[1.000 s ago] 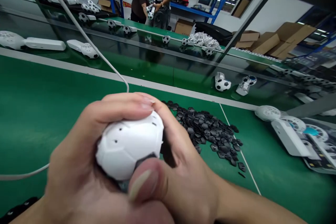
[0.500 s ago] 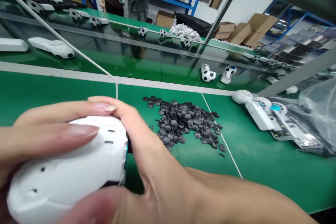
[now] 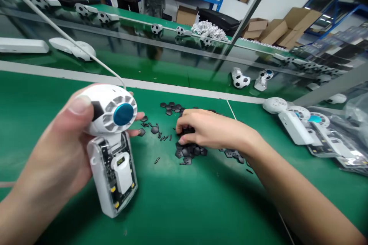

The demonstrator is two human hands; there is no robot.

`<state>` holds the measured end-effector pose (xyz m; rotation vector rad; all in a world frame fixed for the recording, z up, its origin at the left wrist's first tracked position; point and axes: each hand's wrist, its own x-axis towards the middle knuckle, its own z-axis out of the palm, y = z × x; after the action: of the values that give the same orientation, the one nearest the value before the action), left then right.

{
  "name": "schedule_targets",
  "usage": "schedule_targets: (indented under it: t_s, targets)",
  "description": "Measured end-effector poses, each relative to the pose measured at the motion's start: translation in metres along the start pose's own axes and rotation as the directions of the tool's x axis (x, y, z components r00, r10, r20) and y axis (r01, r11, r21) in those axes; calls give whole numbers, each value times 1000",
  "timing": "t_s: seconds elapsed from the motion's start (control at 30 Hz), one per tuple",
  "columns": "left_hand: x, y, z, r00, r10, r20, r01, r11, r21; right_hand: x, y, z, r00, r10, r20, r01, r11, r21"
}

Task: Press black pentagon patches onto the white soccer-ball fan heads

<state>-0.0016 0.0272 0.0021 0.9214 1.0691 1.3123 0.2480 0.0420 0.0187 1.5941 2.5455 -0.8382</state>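
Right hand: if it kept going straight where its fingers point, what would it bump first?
Probably the loose black hexagonal pieces just past the fingertips of the right hand, though depth is unclear. Beyond them, the white ball-shaped device in the left hand.

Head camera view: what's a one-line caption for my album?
The left hand holds a white ball-shaped device with a clear case while the right hand rests on black hexagonal patches.

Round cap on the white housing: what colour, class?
The cap is blue; head view shows it best.
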Motion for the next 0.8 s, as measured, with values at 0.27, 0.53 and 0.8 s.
schedule_targets:
  t_s: [0.27, 0.53, 0.8]
  targets:
    - [-1, -5, 8, 900, -419, 115, 415, 908, 59, 3, -14, 3, 968, -102, -230, 149, 970, 193]
    - [-10, -7, 6, 874, -405, 268, 418, 908, 10, 5, -55, 20, 485, -336, -807, 441, 891, -105]
    - [2, -5, 10, 776, -621, 111, 625, 781, 2, 14, -39, 26, 675, -156, -721, 402, 898, 181]
